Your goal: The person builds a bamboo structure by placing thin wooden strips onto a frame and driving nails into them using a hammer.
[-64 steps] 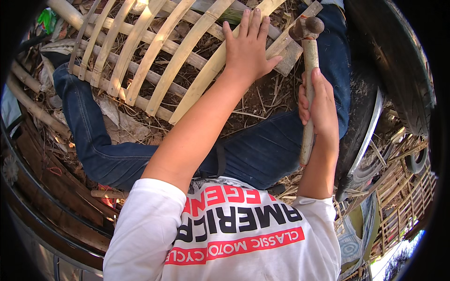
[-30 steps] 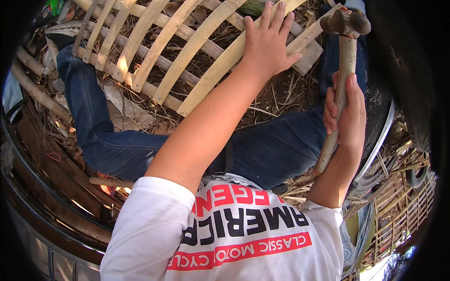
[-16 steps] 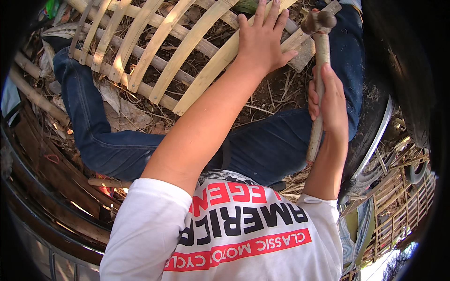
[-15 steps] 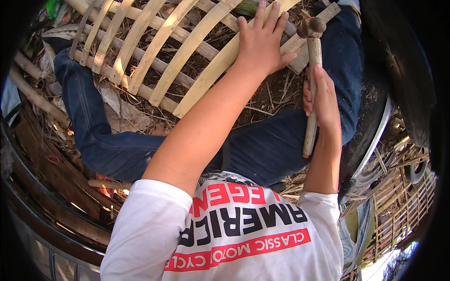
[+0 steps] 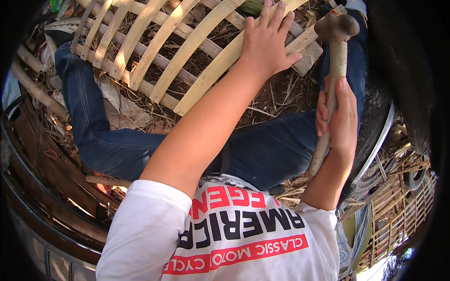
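My left hand (image 5: pixel 267 42) lies flat with spread fingers on a lattice of pale bamboo slats (image 5: pixel 140 51), pressing on a long slat near its right end. My right hand (image 5: pixel 338 117) is wrapped around the wooden handle of a hammer (image 5: pixel 330 70). The handle points up and away from me. Its dark metal head (image 5: pixel 336 27) hovers just right of my left hand, above a small wooden block (image 5: pixel 307 54) at the lattice's edge. My legs in blue jeans (image 5: pixel 262 150) are folded under the lattice.
Dry leaves, twigs and soil (image 5: pixel 281 93) cover the ground beneath the lattice. A dark tyre with a metal rim (image 5: pixel 375 140) stands close on the right. Bamboo poles (image 5: pixel 37 89) lie at the left, and a bamboo fence panel (image 5: pixel 398 206) sits at the lower right.
The hammer has swung up and down beside my left hand; its head now sits slightly further right than half a second ago. My left hand has stayed on the slat.
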Motion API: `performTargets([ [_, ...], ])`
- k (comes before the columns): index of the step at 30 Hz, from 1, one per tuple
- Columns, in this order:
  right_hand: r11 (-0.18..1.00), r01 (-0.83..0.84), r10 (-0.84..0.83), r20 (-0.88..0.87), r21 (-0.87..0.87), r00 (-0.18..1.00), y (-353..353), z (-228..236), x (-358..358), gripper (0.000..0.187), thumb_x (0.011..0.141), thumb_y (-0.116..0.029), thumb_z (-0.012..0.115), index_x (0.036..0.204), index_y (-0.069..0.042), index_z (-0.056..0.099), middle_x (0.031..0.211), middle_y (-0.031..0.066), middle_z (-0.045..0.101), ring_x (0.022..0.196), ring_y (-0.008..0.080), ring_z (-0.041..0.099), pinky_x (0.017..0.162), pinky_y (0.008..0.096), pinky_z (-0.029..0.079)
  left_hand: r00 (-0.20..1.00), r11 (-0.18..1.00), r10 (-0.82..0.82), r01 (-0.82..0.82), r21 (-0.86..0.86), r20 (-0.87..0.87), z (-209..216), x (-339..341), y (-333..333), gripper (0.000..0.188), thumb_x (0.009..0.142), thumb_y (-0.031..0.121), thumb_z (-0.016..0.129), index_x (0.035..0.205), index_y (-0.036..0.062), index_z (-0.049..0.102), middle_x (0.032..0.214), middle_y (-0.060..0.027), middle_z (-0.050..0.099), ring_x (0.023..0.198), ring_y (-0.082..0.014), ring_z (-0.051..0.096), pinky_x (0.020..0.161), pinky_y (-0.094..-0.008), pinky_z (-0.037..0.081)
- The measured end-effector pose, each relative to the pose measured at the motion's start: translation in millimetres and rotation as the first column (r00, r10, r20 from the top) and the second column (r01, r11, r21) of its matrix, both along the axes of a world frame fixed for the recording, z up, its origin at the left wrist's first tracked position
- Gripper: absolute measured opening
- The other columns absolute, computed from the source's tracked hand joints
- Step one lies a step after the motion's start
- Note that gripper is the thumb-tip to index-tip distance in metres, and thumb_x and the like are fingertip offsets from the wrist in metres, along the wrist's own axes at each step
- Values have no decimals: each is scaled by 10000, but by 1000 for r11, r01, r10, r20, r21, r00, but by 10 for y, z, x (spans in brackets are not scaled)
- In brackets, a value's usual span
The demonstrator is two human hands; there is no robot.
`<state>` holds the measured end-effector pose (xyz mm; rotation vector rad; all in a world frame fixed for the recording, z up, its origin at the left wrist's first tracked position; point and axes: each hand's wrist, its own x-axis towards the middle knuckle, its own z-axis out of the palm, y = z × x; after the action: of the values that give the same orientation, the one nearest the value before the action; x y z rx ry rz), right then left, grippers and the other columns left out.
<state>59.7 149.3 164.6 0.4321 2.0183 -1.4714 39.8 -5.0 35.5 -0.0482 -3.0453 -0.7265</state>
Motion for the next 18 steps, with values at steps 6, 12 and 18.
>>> performTargets([
  [6,990,-138,136,68,33,988,58,-421,-88,451,1062,-462,378,927,-47,492,598,6,447,408,80,417,372,238,369,995,979,86,-93,-183,-46,-234,-14,80,944,784,701,620,1537,193,361,1619,-71,276,1503,-285,188,1033,-517,313],
  [12,996,-81,79,-43,-41,996,-69,127,-32,459,1066,-450,365,896,-44,498,570,10,438,388,76,401,342,222,335,1000,1000,18,-18,-19,-17,-80,17,-10,940,808,603,651,1529,94,330,1604,-152,262,1486,-348,217,1046,-560,345],
  [18,994,-21,15,63,107,998,103,-260,-135,428,1062,-451,376,906,-68,485,562,1,417,386,73,393,345,229,337,994,882,74,-100,-460,-74,-161,62,227,941,827,601,631,1531,61,316,1608,-154,246,1496,-338,190,1064,-527,339],
])
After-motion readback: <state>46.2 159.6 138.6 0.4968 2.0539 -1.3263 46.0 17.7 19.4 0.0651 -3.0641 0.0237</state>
